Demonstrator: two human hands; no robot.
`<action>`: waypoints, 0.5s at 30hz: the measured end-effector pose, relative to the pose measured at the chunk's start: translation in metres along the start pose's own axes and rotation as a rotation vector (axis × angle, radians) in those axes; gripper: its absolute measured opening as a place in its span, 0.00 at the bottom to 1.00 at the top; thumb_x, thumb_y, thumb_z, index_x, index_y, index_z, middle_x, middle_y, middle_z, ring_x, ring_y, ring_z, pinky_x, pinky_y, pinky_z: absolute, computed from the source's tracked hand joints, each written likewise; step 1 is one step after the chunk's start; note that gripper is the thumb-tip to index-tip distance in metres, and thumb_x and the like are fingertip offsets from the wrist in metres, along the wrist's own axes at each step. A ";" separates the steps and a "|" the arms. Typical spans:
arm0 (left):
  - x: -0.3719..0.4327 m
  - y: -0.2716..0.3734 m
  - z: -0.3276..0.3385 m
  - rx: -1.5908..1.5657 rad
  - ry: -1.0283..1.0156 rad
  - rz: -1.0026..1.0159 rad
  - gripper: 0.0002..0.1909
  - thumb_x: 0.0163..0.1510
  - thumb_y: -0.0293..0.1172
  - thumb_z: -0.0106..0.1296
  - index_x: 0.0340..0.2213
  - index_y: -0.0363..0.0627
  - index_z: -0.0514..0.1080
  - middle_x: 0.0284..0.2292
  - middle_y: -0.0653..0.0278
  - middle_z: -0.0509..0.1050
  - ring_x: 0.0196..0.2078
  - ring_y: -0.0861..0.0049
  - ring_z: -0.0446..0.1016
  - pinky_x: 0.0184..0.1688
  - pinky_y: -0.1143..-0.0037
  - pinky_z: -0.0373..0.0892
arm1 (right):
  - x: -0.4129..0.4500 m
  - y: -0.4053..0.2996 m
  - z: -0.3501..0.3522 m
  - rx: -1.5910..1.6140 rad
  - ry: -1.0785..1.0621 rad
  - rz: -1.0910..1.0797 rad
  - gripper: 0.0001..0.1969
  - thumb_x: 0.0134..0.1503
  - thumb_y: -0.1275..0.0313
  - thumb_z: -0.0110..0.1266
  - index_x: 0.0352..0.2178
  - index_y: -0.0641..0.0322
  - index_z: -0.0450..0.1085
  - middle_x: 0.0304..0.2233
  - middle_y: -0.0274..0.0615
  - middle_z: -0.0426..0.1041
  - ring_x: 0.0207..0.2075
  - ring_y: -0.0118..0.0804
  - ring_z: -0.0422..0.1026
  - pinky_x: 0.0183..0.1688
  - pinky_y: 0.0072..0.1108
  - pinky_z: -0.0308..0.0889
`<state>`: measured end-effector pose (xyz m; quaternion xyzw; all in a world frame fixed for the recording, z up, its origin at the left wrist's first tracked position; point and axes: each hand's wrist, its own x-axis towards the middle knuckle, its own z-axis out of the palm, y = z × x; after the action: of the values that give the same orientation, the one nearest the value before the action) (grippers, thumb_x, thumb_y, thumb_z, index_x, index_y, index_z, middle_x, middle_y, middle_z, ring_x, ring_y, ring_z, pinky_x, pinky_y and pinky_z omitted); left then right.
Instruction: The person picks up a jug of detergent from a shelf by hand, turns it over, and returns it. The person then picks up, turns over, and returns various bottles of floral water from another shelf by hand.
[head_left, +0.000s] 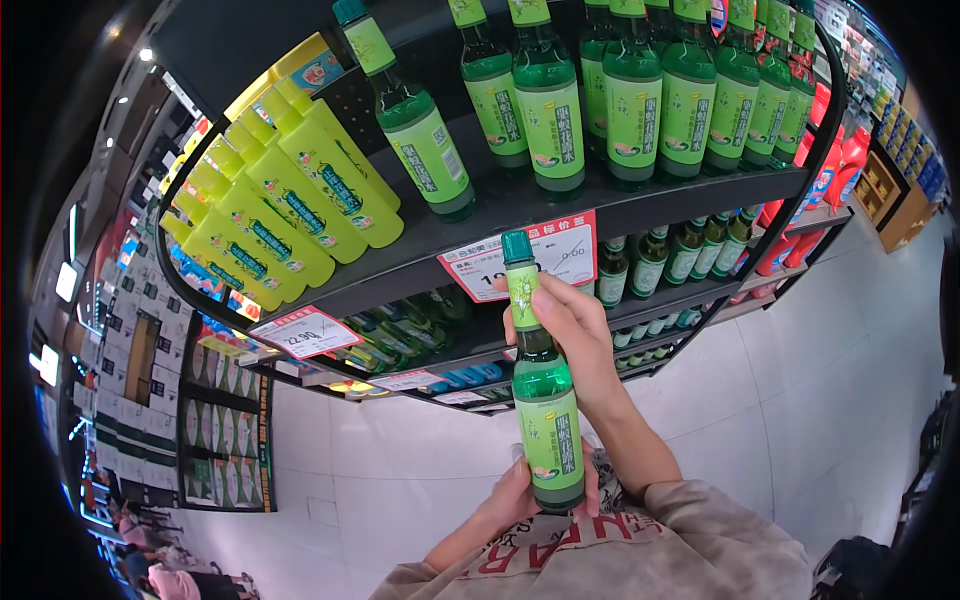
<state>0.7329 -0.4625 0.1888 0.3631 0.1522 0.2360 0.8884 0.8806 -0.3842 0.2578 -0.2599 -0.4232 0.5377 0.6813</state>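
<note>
Upright before my chest is a green glass bottle (551, 450) with a teal cap and a light-green label bearing writing. My right hand (574, 322) grips its neck, thumb across the front of the neck label. Low down, my left hand (514, 495) holds the bottle's base, with some fingers showing at the far side. Above my hands, several matching green bottles (551, 127) stand on the black top shelf (510, 202). One bottle (427, 150) leans in view, apart from the rest, left of a gap.
Yellow-green plastic bottles (330, 195) line the shelf's left end. Price tags (304, 334) hang on its front edge. Lower shelves hold smaller green bottles (686, 251). Red bottles (851, 165) stand at right. Beyond the tiled floor (405, 450) are boxed goods (225, 427) and people (180, 581) at lower left.
</note>
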 end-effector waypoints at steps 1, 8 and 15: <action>0.001 0.000 0.001 -0.004 0.003 -0.002 0.45 0.46 0.72 0.37 0.48 0.39 0.55 0.29 0.51 0.70 0.27 0.63 0.73 0.21 0.75 0.67 | -0.001 -0.002 -0.002 0.049 -0.007 0.004 0.16 0.60 0.67 0.41 0.43 0.70 0.66 0.25 0.34 0.69 0.27 0.19 0.65 0.30 0.13 0.60; 0.013 -0.001 0.001 0.053 -0.066 -0.016 0.46 0.46 0.72 0.36 0.49 0.38 0.54 0.32 0.49 0.70 0.30 0.64 0.73 0.29 0.73 0.69 | 0.000 -0.006 -0.013 0.035 0.028 0.038 0.19 0.59 0.62 0.43 0.42 0.68 0.68 0.23 0.33 0.69 0.25 0.17 0.63 0.27 0.11 0.57; 0.013 -0.002 -0.001 0.061 -0.043 0.030 0.47 0.47 0.73 0.34 0.49 0.37 0.54 0.31 0.50 0.70 0.25 0.70 0.71 0.25 0.75 0.66 | 0.003 -0.006 -0.009 0.082 0.021 0.060 0.19 0.59 0.62 0.43 0.42 0.69 0.67 0.24 0.35 0.69 0.26 0.19 0.65 0.29 0.12 0.59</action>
<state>0.7437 -0.4564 0.1853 0.3973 0.1347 0.2368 0.8763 0.8918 -0.3817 0.2587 -0.2501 -0.3856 0.5722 0.6792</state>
